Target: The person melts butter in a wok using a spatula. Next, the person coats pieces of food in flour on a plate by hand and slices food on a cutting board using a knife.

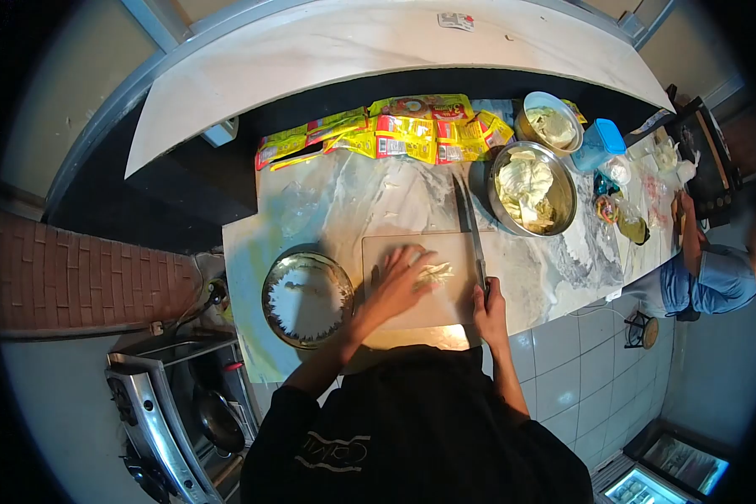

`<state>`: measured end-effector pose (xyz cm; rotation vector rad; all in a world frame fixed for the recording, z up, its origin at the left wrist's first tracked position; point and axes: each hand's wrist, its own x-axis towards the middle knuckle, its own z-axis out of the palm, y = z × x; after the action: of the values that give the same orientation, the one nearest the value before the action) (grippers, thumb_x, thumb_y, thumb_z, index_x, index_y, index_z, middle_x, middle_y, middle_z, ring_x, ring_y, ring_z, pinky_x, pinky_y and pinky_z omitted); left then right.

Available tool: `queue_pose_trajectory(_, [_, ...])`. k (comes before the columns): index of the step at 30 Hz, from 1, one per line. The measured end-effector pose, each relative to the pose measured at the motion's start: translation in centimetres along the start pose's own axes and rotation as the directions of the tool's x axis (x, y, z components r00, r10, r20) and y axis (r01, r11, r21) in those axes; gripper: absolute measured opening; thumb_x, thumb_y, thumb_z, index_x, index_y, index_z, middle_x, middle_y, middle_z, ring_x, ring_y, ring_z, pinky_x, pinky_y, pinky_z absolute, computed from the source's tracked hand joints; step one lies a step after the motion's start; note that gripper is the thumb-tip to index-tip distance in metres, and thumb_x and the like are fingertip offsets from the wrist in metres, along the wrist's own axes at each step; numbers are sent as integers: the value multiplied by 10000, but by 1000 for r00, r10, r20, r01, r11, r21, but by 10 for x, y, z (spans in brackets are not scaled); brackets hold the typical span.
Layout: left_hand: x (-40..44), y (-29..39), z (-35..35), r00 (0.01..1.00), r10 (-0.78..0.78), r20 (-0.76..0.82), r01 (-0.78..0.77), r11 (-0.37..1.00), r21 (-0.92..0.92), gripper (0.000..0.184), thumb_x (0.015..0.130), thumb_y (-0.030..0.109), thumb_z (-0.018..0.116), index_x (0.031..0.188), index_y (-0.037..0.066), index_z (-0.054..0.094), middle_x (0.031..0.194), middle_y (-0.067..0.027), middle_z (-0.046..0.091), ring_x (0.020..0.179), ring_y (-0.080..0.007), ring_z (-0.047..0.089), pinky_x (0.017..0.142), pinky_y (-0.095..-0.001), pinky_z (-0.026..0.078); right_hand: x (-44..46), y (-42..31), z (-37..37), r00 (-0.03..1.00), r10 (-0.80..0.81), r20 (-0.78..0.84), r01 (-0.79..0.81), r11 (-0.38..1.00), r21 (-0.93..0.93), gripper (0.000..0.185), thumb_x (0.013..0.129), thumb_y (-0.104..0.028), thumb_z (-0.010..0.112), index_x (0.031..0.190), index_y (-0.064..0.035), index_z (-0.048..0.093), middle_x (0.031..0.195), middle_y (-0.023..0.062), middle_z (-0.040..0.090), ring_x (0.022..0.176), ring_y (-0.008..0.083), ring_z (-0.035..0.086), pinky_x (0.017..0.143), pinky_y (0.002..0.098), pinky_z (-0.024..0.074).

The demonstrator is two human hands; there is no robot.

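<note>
My right hand [490, 309] is wrapped around the handle of a long knife [476, 239], whose blade points away from me along the right side of the cutting board [403, 315]. My left hand [395, 290], slightly blurred, is spread low over the board. Its fingertips are beside a small heap of pale shredded cabbage [435, 273]; whether they touch it I cannot tell. On the right, a metal bowl [569, 210] holds large cabbage leaves [525, 186]. To the left of the board sits a round, shiny metal dish [344, 290] with a patterned edge.
Several yellow packets [405, 139] line the back of the marble counter [353, 202]. A second bowl [529, 101] with pale leaves and a blue container [601, 143] stand at back right. A person in blue [722, 277] is at far right; a stove [147, 403] is lower left.
</note>
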<state>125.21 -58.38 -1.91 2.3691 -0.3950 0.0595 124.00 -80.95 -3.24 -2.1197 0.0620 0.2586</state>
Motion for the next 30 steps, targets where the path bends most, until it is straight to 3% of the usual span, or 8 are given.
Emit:
queue_pose_trajectory(4, [25, -44, -32, 999, -30, -32, 23, 984, -179, 421, 810, 220, 691, 1176, 58, 559, 1129, -166, 542, 1076, -365, 522, 905, -413, 429, 1, 16, -1, 961, -261, -92, 228, 934, -275, 221, 934, -142, 511, 1033, 46, 449, 788, 219, 527, 676, 382, 534, 617, 451, 422])
queue_pose_trajectory(6, [37, -73, -36, 998, -65, -12, 62, 981, -182, 390, 810, 197, 688, 1152, 50, 572, 1112, -171, 554, 1062, -369, 535, 894, -407, 439, -1, 18, -5, 921, -389, -21, 358, 866, -350, 194, 871, -40, 522, 1024, 57, 453, 878, 260, 481, 801, 438, 494, 706, 470, 413])
queue_pose_trajectory(9, [49, -95, -40, 993, -78, -94, 71, 995, -71, 328, 830, 171, 664, 1133, 61, 602, 1145, -164, 572, 1074, -346, 548, 904, -377, 447, -11, 8, -8, 930, -367, -4, 337, 861, -381, 231, 798, 55, 511, 1021, 56, 452, 922, 248, 441, 864, 426, 469, 759, 476, 394])
queue_pose_trajectory(12, [56, -97, -37, 977, -6, -211, 18, 998, 55, 218, 802, 78, 654, 1015, 37, 634, 994, -162, 610, 996, -350, 579, 869, -409, 461, -13, 8, -4, 939, -343, -16, 305, 855, -419, 319, 720, 84, 516, 1030, 49, 451, 937, 244, 449, 867, 425, 463, 774, 477, 392])
queue_pose_trajectory(19, [63, -88, -30, 980, -100, -172, 102, 995, 7, 48, 806, 6, 597, 845, -4, 623, 882, -166, 612, 876, -356, 606, 787, -406, 476, -12, 5, 4, 967, -248, -58, 189, 850, -491, 467, 632, 50, 577, 1076, 24, 432, 972, 241, 447, 907, 423, 446, 771, 499, 382])
queue_pose_trajectory(22, [49, -56, -39, 971, -155, -184, 127, 980, -154, 65, 818, 16, 583, 861, -3, 628, 875, -174, 607, 879, -358, 599, 784, -408, 473, -9, 0, -1, 981, -191, -43, 139, 837, -530, 502, 638, 20, 624, 1099, 8, 425, 984, 244, 441, 925, 419, 440, 771, 500, 383])
queue_pose_trajectory(25, [22, -29, -34, 991, -97, -96, 86, 990, -112, 80, 828, 53, 599, 873, -6, 629, 897, -167, 609, 890, -353, 601, 786, -402, 478, -2, -13, -4, 984, -174, -32, 111, 749, -654, 547, 635, 8, 689, 1123, 2, 444, 1010, 217, 458, 919, 388, 472, 770, 477, 402])
queue_pose_trajectory(30, [-12, -30, -7, 989, -61, 137, 96, 959, -266, 121, 848, 100, 609, 921, 5, 632, 941, -143, 604, 882, -321, 609, 778, -379, 482, 58, -47, 16, 852, -523, -7, 449, 738, -503, 291, 743, 11, 633, 1026, -14, 572, 963, 192, 562, 869, 392, 525, 766, 466, 420])
